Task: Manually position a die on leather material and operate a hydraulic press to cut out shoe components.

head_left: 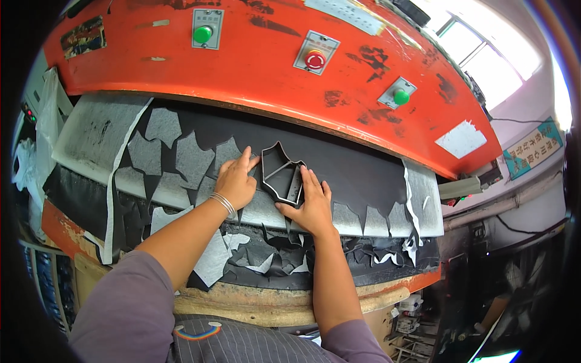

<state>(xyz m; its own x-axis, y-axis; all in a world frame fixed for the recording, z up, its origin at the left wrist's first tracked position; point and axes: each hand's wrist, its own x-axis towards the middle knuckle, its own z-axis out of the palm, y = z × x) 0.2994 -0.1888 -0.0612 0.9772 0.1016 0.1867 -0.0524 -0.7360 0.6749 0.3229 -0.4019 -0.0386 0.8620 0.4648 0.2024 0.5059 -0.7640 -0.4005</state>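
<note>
A metal cutting die (279, 170), an angular outline with a crossbar, lies on a black sheet of material (363, 180) in front of the orange press. My right hand (314, 202) grips the die's right side, with the thumb at its near corner and the fingers along its edge. On the left, my left hand (235, 186) rests on the sheet with fingers stretched out, the fingertips close to the die's left edge. Whether they touch it I cannot tell. Angular cut-out holes in the sheet expose the pale board (392, 228) left of the die and along the near edge.
The orange press beam (254, 66) spans the far side, carrying a red button (315, 60) and two green buttons (203, 34). Black and grey scraps (260, 257) pile along the near edge, above a worn wooden ledge (254, 305). A clear plastic bag (48, 121) hangs at left.
</note>
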